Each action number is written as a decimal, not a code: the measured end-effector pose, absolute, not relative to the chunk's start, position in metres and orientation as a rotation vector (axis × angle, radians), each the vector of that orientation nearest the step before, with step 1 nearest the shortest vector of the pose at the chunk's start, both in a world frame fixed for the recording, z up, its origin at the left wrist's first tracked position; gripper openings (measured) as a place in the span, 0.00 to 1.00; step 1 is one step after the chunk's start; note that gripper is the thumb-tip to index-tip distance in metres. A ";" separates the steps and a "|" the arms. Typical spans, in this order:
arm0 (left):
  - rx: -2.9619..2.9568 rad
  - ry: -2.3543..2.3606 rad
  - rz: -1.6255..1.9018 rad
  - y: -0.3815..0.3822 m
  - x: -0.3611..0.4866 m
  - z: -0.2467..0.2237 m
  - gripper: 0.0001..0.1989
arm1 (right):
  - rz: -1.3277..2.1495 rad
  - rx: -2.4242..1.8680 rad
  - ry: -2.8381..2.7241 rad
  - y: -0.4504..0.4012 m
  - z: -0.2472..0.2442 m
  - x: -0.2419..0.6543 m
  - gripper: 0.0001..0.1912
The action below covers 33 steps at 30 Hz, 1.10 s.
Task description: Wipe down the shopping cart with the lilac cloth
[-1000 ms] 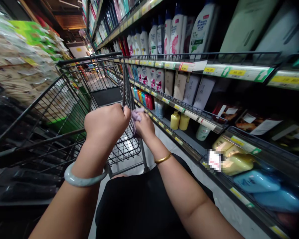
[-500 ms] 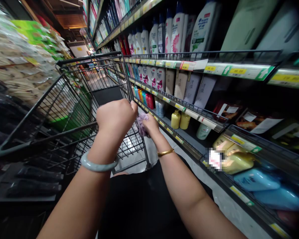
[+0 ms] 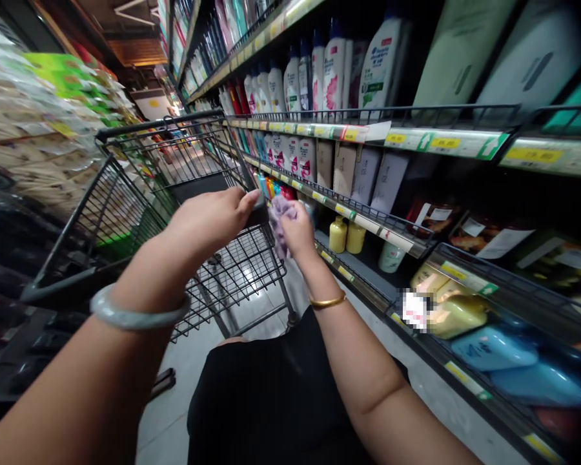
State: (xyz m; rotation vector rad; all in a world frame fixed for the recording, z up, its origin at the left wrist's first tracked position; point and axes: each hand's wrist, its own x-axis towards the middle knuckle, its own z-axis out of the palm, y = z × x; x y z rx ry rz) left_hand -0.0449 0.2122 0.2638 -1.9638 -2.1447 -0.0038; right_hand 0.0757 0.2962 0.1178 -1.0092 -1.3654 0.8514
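My left hand (image 3: 208, 216), with a pale bangle on its wrist, is closed over the right end of the handle of a black wire shopping cart (image 3: 237, 265). Its thumb lies along the bar's corner; the other fingers are mostly hidden beneath the hand. Just to the right, my right hand (image 3: 299, 229), below a gold bangle, pinches a crumpled purple cloth (image 3: 281, 223). The cloth hangs close against the cart's right side, and I cannot tell whether it touches the frame.
Shelves of shampoo bottles (image 3: 334, 74) run along the right, with yellow bottles (image 3: 337, 234) and blue bottles (image 3: 494, 349) lower down. Stacked packaged goods (image 3: 24, 123) line the left. Grey tiled floor (image 3: 169, 426) shows below the cart.
The cart has swung slightly, its handle's left end shifting right. My left wrist has dropped left and flattened over the bar. The right hand, still with the cloth, has risen slightly.
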 end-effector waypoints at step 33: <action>-1.812 -2.182 -0.082 0.241 -0.020 0.239 0.44 | 0.652 -1.118 -1.277 0.300 0.113 0.089 0.16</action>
